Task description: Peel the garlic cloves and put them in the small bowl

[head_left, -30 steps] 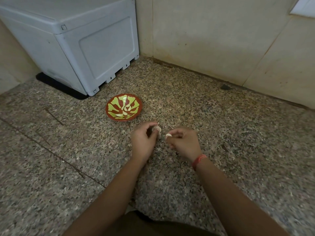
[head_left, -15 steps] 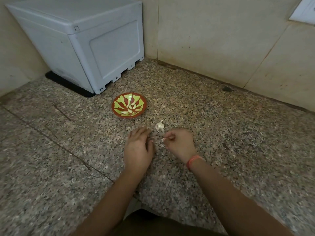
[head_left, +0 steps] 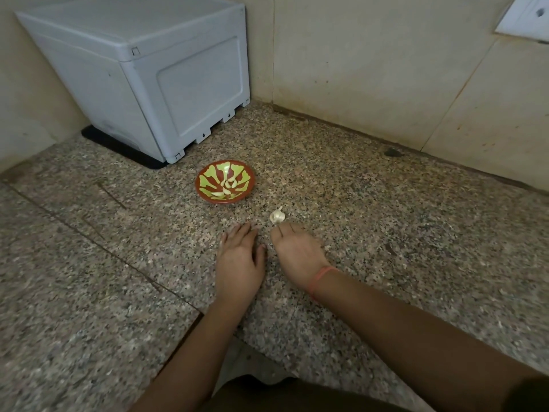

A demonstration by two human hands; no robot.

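A small red bowl [head_left: 208, 173] with a green pattern stands on the speckled granite counter and holds several peeled garlic cloves [head_left: 227, 187]. To its right and nearer me, a white piece of garlic bulb [head_left: 277, 216] lies loose on the stone. My left hand [head_left: 239, 260] rests flat on the counter with straight fingers, holding nothing. My right hand [head_left: 297, 254] sits just behind the bulb, back upward and fingers curled underneath. Its fingertips are hidden, so I cannot tell whether anything is held.
A large pale grey plastic box [head_left: 166, 78] on a black mat fills the back left corner. Beige walls close the back and right sides, with a white socket plate [head_left: 525, 19] at the top right. The counter's front edge [head_left: 190, 322] runs below my forearms.
My left hand let go of the garlic bulb, which now lies on the counter, and went flat. My right hand, pinching a small white piece earlier, lowered to the stone behind the bulb.
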